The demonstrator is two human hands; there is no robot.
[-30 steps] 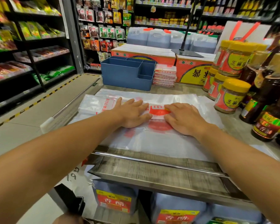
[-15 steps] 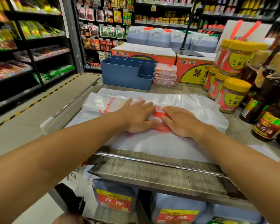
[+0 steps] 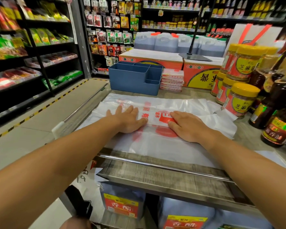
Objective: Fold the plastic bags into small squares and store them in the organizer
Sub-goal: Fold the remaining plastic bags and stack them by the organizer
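Since a second ago the left hand (image 3: 128, 119) and right hand (image 3: 190, 125), flat and spread, have slid apart, creasing the plastic bag (image 3: 155, 142) mid-worktop; the organizer (image 3: 134, 78) waits at 12 o'clock.

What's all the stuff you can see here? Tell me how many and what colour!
bag: one, white with red print, flat on the counter under both hands
organizer: one, blue, at the counter's far edge
folded bags: one stack, white and red, right of the organizer
boxes: two, orange and yellow, behind the organizer
jars: several, yellow lids, right side
bottles: several, dark, far right
jugs: a row, bluish, behind the boxes
shelves: many, black, full of packets
left hand: one, flat on the bag
right hand: one, flat on the bag
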